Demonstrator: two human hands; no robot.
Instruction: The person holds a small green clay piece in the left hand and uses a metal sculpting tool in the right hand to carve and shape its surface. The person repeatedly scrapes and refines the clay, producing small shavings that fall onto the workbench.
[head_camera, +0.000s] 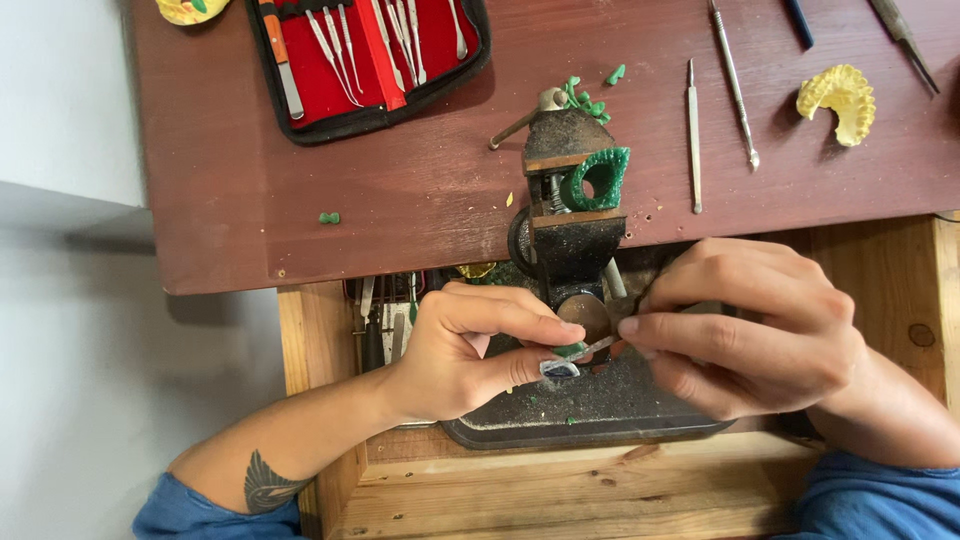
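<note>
My left hand (470, 345) pinches a small green wax piece (568, 351) between thumb and forefinger. Opposite it, my right hand (755, 330) grips a thin metal tool (598, 346) whose tip touches the green piece. Both hands hover over a dark tray (600, 415) dusted with green filings. Just above them a small black vise (572, 225) clamps onto the table edge, with a green wax ring (598, 178) held in its jaws.
A reddish-brown table (400, 190) carries a red-lined case of metal instruments (365, 55), two long metal picks (693, 135), a yellow dental cast (840, 100) and green wax scraps (329, 217). Below it is an open wooden drawer (560, 490) with more tools at its left.
</note>
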